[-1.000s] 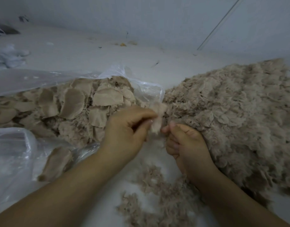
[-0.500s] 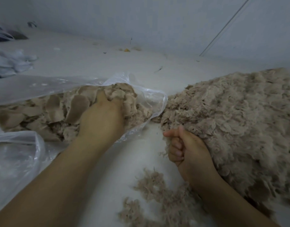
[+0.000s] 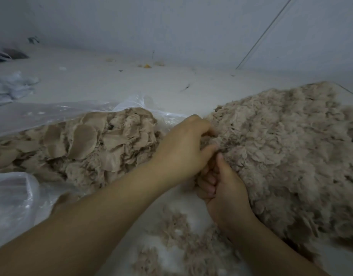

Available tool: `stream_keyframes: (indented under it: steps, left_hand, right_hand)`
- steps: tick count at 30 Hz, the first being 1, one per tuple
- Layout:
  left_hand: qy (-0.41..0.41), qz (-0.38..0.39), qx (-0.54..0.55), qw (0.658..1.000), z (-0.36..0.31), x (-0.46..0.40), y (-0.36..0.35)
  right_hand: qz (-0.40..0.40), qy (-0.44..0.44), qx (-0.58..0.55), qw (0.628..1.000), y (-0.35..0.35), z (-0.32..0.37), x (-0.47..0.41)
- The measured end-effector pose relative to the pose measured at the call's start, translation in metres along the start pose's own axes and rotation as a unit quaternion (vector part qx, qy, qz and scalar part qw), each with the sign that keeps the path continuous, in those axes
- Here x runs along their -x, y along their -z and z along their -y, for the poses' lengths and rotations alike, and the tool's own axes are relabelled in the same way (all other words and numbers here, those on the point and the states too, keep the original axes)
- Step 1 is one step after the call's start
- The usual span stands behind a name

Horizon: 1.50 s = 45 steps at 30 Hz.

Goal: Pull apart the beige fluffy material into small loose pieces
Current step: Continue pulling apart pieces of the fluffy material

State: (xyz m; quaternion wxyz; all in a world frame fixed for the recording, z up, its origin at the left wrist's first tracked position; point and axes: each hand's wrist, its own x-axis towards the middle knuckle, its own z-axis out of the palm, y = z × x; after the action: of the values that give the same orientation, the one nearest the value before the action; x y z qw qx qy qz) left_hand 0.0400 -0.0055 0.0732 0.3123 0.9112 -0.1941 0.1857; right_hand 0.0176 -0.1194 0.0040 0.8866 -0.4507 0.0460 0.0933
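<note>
A big mound of beige fluffy material fills the right side of the floor. My left hand reaches across to its left edge, fingers curled into the fluff and pinching a tuft. My right hand sits just below it at the mound's edge, fingers curled, thumb pointing up against the fluff; what it holds is hidden. A clear plastic bag on the left holds pulled beige pieces. Loose shreds lie on the floor between my forearms.
A second clear plastic bag lies at the lower left. White crumpled plastic sits at the far left, and a grey wall runs behind. Small scraps dot the floor by the wall.
My left hand has left the plastic bag, where it was pressed into the pieces, and swung right to the mound. My right hand has stayed at the mound's edge.
</note>
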Motion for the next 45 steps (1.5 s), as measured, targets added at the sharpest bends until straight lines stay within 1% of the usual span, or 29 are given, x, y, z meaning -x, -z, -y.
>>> stream_keyframes:
  steps: [1,3,4,7,9,11,14,17,19,21,24,27,29,33,35,37,39,42,45]
  left_hand:
    - [0.016,-0.004,0.052,0.999,-0.002,-0.007,-0.001]
    - [0.058,-0.031,0.171,0.983,-0.002,-0.013,-0.003]
    - [0.071,-0.045,0.205,0.975,0.000,-0.012,-0.004]
    - [0.089,-0.028,0.262,0.961,0.013,0.002,-0.008]
    - [0.092,-0.015,0.297,0.950,0.022,0.015,-0.013]
    - [0.084,-0.028,0.292,0.952,0.028,0.029,-0.019]
    - [0.059,-0.068,0.260,0.961,0.034,0.042,-0.027]
    - [0.047,-0.081,0.215,0.972,0.035,0.044,-0.027]
    - [0.037,-0.106,0.177,0.978,0.035,0.048,-0.023]
    - [0.035,-0.143,0.161,0.976,0.036,0.053,-0.019]
    - [0.044,-0.184,0.164,0.968,0.045,0.060,-0.016]
    - [-0.011,-0.186,0.108,0.977,0.047,0.060,-0.014]
    - [-0.046,-0.184,0.091,0.978,0.043,0.060,-0.014]
    - [-0.099,-0.180,0.101,0.973,0.036,0.064,-0.019]
    - [-0.110,-0.190,0.105,0.970,0.035,0.066,-0.019]
    - [-0.103,-0.221,0.112,0.963,0.035,0.066,-0.017]
    - [-0.095,-0.232,0.154,0.956,0.034,0.066,-0.015]
    - [-0.092,-0.204,0.211,0.951,0.032,0.068,-0.016]
    - [-0.079,-0.195,0.201,0.957,0.031,0.069,-0.018]
  right_hand:
    - [0.006,0.000,-0.005,1.000,0.000,0.001,0.000]
    - [0.015,0.005,-0.016,1.000,0.000,0.003,0.001]
    - [0.020,0.016,-0.019,0.999,0.001,0.003,0.001]
    - [0.052,0.067,-0.021,0.996,0.004,0.004,0.001]
    - [0.071,0.069,-0.019,0.995,0.005,0.004,0.000]
    - [0.080,0.044,-0.019,0.996,0.006,0.004,-0.003]
    - [0.084,0.004,-0.013,0.996,0.006,0.003,-0.005]
    - [0.069,-0.016,-0.016,0.997,0.005,0.003,-0.007]
    - [0.051,-0.028,-0.030,0.998,0.005,0.003,-0.009]
    - [0.036,-0.031,-0.045,0.998,0.005,0.004,-0.010]
    - [0.033,-0.028,-0.039,0.998,0.006,0.004,-0.010]
    - [0.047,-0.015,-0.022,0.999,0.006,0.004,-0.009]
    - [0.064,0.002,0.006,0.998,0.005,0.002,-0.008]
    - [0.105,-0.004,0.042,0.994,0.005,0.001,-0.007]
    - [0.114,0.008,0.058,0.992,0.005,0.000,-0.007]
    - [0.116,0.023,0.068,0.991,0.004,0.000,-0.007]
    - [0.120,0.021,0.068,0.990,0.004,-0.001,-0.007]
    - [0.134,0.014,0.063,0.989,0.005,0.000,-0.006]
    - [0.127,0.028,0.072,0.989,0.006,-0.001,-0.005]
